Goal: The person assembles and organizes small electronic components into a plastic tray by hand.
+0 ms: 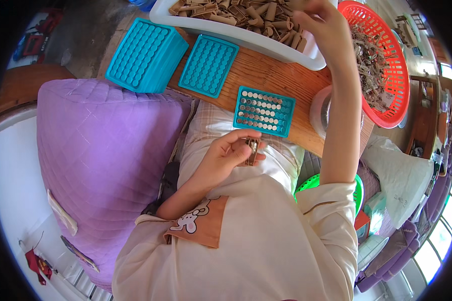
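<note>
Close to my body, my left hand [229, 153] grips a small brown curved piece [252, 150] with a shiny spot on it. My right hand [322, 20] reaches over a white tub [221, 29] filled with brown half-tube pieces [266, 16]. Its fingers are bent together at the top edge, and what they hold, if anything, I cannot make out. Just beyond my left hand sits a teal tray [288, 118] with rows of small round pieces, some white, some metallic grey. Its right-hand columns show bare teal.
Left of the tub stand a stack of teal trays [144, 55] and a single teal tray [209, 65] on the wooden table [266, 65]. A red basket [399, 75] of tangled scraps is at right, near a clear round container [320, 108]. A purple quilted cover [110, 165] lies left.
</note>
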The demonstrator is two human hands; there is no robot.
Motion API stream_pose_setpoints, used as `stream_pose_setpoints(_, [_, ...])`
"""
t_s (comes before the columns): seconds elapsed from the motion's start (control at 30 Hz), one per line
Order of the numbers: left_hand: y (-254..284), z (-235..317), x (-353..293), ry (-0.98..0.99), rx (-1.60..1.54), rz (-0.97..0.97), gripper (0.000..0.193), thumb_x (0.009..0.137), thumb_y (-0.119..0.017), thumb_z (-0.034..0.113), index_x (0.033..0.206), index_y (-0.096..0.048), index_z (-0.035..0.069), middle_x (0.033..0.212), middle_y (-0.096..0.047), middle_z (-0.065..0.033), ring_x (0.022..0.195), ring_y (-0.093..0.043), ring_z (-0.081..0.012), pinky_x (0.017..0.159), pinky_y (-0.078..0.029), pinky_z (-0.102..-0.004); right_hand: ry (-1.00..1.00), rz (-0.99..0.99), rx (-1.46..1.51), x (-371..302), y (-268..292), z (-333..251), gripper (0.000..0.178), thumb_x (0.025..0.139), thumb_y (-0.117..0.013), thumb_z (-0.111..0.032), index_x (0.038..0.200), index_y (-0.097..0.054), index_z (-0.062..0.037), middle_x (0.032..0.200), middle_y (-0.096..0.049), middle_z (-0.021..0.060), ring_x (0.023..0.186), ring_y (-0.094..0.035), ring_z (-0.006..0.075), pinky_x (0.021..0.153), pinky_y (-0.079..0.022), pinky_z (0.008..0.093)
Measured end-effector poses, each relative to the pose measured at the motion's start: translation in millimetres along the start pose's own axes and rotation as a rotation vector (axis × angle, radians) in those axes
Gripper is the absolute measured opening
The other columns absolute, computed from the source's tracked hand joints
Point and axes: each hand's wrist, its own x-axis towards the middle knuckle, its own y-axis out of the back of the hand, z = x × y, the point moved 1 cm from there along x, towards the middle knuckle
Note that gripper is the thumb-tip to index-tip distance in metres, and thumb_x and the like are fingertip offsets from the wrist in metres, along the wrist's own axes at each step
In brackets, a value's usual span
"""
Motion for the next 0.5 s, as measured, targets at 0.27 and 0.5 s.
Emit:
stream_pose_setpoints(0.27, [-5.9,-1.0,3.2,-0.274,-0.232,0.119,0.035,0.087,-0.043,0.017,0.117,-0.039,0.001,0.107,-0.051,-0.0145,0.097,-0.053,-0.0244,0.082,-0.045,-0.0335,-0.377,-0.12,0.477,-143.1,-1.7,-39.1,0.026,0.071,-0.06,0.002,0.095,-0.051,0.0041,0.087,-0.058,0.0097,0.079,-0.056,0.0118,0.066,-0.046,0.0218])
stream_pose_setpoints(0.5, [-14.3,-3.8,3.7,-0.457,-0.1,0.207,0.036,0.084,-0.049,0.015,0.116,-0.04,0.0,0.102,-0.054,-0.0124,0.097,-0.052,-0.017,0.081,-0.042,-0.0271,-0.354,0.006,0.467,-210.6,-24.9,-50.6,0.021,0.069,-0.061,0.006,0.089,-0.057,0.0028,0.088,-0.059,0.0094,0.079,-0.057,0.0139,0.07,-0.047,0.0247])
